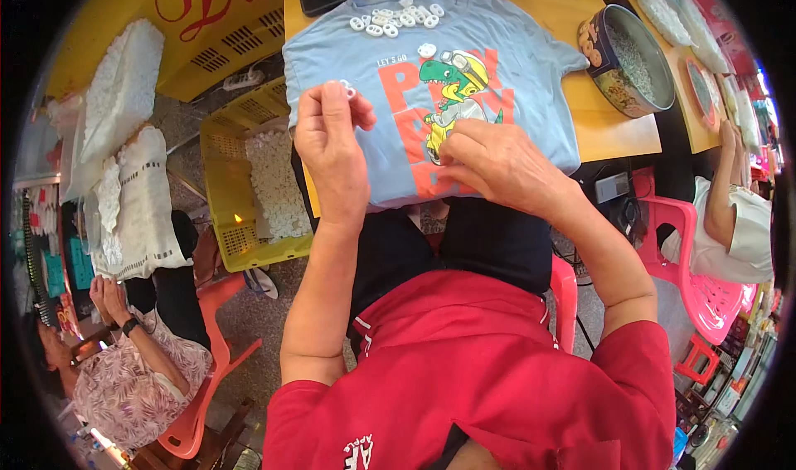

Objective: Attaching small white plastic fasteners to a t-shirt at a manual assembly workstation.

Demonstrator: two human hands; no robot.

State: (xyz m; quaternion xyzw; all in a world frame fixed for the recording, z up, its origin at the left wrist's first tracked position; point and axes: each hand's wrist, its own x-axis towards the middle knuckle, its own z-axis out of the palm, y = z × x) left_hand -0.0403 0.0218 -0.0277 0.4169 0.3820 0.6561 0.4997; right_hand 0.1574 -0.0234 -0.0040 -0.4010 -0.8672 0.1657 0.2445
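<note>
A light blue T-shirt (539,63) with a dinosaur print lies spread over the table in front of me. Above its left side, my left hand (334,142) is closed, pinching a small white plastic piece (348,90) between thumb and fingers. My right hand (506,161) hovers over or rests on the lower print, its fingertips pressed together; whatever they hold is hidden. Near the collar sits a cluster of small white oval pieces (398,20) with holes. One more white piece (427,50) lies apart, just above the dinosaur's head.
At the table's right stands a round tin (612,92) full of small metallic bits. A yellow crate (217,167) of white pieces is on the floor at left. One person (137,370) sits at far left, another (734,221) at far right by a pink chair (688,263).
</note>
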